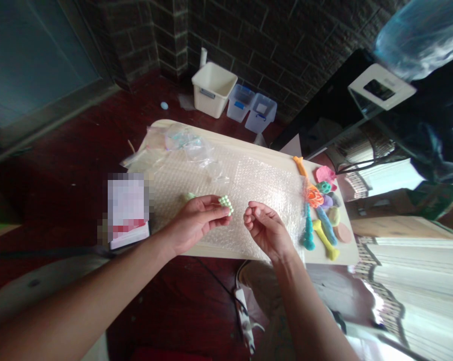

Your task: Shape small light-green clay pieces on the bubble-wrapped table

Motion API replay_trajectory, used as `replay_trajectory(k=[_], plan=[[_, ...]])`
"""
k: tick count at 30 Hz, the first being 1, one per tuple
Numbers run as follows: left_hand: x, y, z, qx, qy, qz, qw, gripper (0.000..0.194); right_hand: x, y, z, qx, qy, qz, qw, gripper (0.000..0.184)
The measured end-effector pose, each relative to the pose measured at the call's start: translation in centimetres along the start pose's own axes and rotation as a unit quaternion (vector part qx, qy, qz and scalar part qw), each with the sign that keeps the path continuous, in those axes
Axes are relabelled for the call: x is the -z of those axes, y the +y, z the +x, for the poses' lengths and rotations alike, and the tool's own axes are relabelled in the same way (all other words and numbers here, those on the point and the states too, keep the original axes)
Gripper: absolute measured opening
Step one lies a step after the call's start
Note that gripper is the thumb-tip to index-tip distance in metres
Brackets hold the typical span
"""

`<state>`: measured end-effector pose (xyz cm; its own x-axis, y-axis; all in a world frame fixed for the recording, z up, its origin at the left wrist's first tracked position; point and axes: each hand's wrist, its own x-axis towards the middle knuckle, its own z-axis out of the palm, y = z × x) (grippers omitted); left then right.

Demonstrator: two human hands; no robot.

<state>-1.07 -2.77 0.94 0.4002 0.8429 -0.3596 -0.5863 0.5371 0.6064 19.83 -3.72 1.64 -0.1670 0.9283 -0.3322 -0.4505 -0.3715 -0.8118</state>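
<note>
Between the thumb and fingers of my left hand (198, 218) is a cluster of small pale green balls (225, 204), raised above the table. My right hand (266, 225) is a little to the right of the cluster, apart from it. Its fingers are curled and pinched together; whether something small sits in them cannot be seen. Bubble wrap (264, 183) covers much of the table under both hands. A pale green lump (189, 196) shows just behind my left hand, partly hidden by it.
Clear plastic bags (192, 150) lie at the table's far left. Colourful soft-looking shapes crowd its right end, including a yellow bone shape (326, 240) and an orange piece (314, 196). A white basket (213, 90) and two clear bins stand on the floor behind. A power strip (244, 318) lies below.
</note>
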Motion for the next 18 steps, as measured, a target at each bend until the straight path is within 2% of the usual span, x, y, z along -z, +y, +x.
replay_trajectory(k=[6,11,18], plan=[[-0.07,-0.01,0.00,0.001,-0.001,0.000,1.000,0.026,0.15,-0.09,-0.06,-0.017,-0.008,-0.004,1.000,0.026],[-0.05,-0.11,0.09,-0.001,-0.003,-0.001,1.000,0.026,0.33,-0.02,0.01,-0.022,0.001,0.019,1.000,0.036],[0.00,-0.09,0.06,0.001,-0.008,-0.004,1.000,0.027,-0.13,-0.02,0.09,0.006,0.000,0.010,1.000,0.027]])
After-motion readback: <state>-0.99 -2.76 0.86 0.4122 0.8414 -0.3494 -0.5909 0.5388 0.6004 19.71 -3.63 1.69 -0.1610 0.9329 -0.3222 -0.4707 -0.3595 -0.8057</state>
